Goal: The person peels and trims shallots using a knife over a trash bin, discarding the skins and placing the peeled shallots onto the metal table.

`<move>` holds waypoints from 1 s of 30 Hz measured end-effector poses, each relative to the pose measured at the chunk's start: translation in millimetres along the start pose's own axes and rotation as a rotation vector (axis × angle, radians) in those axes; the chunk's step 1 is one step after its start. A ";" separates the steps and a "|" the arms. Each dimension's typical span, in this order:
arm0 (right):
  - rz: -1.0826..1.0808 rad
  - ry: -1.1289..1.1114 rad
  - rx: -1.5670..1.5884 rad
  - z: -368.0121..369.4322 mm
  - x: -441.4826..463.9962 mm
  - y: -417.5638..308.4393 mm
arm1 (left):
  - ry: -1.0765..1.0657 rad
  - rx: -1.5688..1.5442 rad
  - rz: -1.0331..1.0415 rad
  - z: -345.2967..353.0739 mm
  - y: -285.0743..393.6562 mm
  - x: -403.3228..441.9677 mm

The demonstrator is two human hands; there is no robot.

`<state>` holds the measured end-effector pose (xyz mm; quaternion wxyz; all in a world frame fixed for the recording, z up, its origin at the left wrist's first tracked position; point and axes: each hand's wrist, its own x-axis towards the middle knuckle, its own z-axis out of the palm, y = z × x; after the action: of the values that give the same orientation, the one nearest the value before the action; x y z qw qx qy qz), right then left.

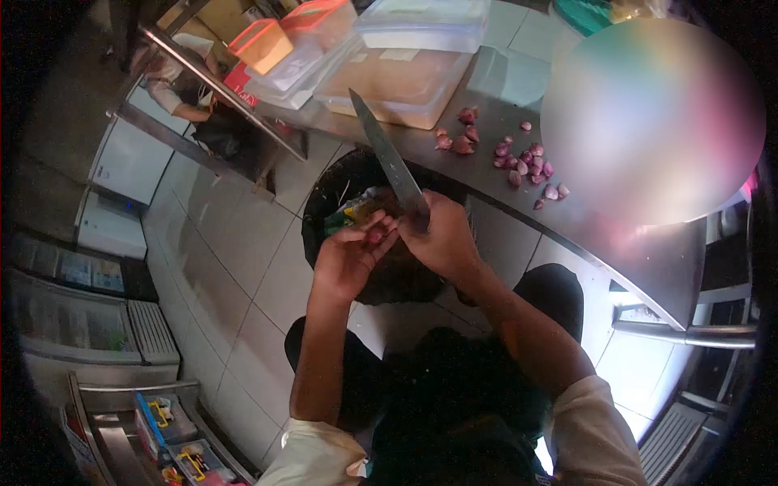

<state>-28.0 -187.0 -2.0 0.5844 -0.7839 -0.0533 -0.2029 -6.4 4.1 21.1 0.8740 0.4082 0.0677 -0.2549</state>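
Note:
A small red shallot [375,236] is held in the fingers of my left hand [348,257], over a black bin [318,198] with scraps inside. Close beside it, my right hand [444,236] is wrapped round the handle of a large knife [387,158]. The blade points up and to the left, away from me. On the metal table [600,247] lie a loose group of several shallots [521,166] and, left of them, a smaller reddish cluster [462,144].
Lidded plastic boxes [393,85] and an orange container [261,47] stand at the table's back left. Another person [174,85] is at the upper left, beyond a metal rail. A blurred round area covers the right. Toolboxes [166,417] sit at the lower left.

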 end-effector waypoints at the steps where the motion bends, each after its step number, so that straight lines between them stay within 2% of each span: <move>1: 0.003 -0.016 -0.002 2.3 -2.3 0.2 | -0.028 0.029 0.017 -7.1 -3.1 -0.5; 3: -0.145 -0.055 -0.038 5.1 -1.6 1.8 | 0.025 0.082 0.029 -11.0 -7.7 -2.3; 6: -0.074 -0.147 -0.046 9.2 -4.6 0.7 | 0.034 0.118 0.036 -23.7 -13.5 2.8; 10: -0.094 -0.208 0.030 14.8 -3.1 3.2 | 0.017 0.151 0.085 -32.1 -19.2 2.2; 13: -0.144 -0.144 -0.009 16.7 0.2 0.9 | 0.013 0.212 0.144 -22.2 -17.6 -0.8; 15: -0.071 -0.159 -0.048 12.5 2.0 -6.0 | 0.009 0.283 0.168 -15.2 -13.9 -5.6; 22: -0.062 -0.137 -0.036 14.7 2.4 -2.6 | 0.034 0.463 0.228 -21.2 -12.6 -4.7; 25: -0.083 -0.099 -0.140 18.2 -0.8 -2.4 | 0.100 0.416 0.206 -20.7 -12.4 -5.7; 27: -0.310 0.022 -0.123 24.0 -1.3 3.6 | 0.091 0.417 0.241 -18.4 -14.8 -4.9; 30: -0.295 -0.111 -0.051 19.8 0.6 -1.4 | 0.070 0.397 0.292 -16.0 -17.1 -3.2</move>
<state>-22.8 -168.1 -5.2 0.5243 -0.7922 -0.1946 -0.2443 -16.2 8.1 0.0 0.8015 0.5858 -0.0132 -0.1198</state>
